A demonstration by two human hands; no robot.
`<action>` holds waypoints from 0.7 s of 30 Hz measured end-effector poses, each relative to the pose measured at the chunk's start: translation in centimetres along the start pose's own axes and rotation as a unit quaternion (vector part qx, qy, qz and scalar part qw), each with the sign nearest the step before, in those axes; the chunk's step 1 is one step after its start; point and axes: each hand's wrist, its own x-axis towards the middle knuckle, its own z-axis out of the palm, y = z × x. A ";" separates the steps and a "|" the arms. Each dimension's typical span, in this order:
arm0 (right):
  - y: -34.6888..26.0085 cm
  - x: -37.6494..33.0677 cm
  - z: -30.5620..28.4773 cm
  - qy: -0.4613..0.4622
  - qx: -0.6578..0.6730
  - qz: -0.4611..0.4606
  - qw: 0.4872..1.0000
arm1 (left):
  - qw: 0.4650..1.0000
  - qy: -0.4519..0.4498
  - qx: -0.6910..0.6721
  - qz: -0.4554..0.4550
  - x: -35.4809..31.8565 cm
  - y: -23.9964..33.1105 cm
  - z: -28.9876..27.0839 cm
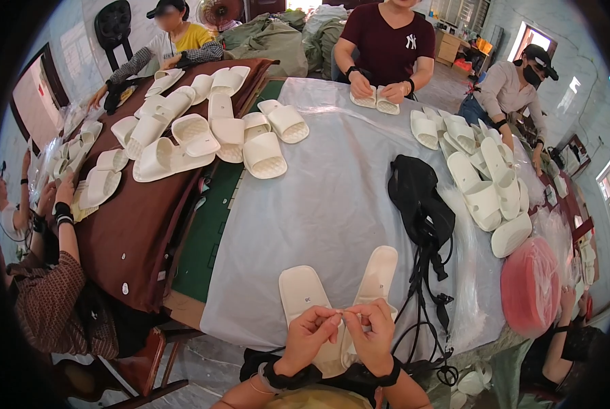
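Observation:
Two cream slippers lie at the table's near edge, a left one (pixel 303 288) and a right one (pixel 378 269), soles up front and toes apart. Over them my left hand (pixel 312 332) and my right hand (pixel 372 330) meet fingertip to fingertip, each closed in a pinch. Whatever sits between the fingertips is too small to make out. Dark bands circle both my wrists. Part of the slippers is hidden behind my hands.
A black bag (pixel 422 198) with trailing straps lies right of my hands. Slipper piles (pixel 485 177) stand at the right, beside a pink roll (pixel 528 286). More slippers (pixel 175 146) cover the brown-clothed table (pixel 141 225) at left. Across from me, a co-worker's hands (pixel 380 94) handle slippers.

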 end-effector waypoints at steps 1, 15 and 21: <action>0.0 0.0 0.0 0.001 -0.006 -0.006 1.000 | 1.000 -0.003 0.011 -0.002 0.0 0.1 0.0; -1.0 0.1 -0.5 -0.039 -0.088 -0.124 0.988 | 0.999 0.020 -0.006 0.029 -0.5 -0.5 0.5; -1.3 0.5 -0.3 -0.026 -0.074 -0.124 0.989 | 0.998 0.032 0.021 0.043 -0.6 0.4 1.1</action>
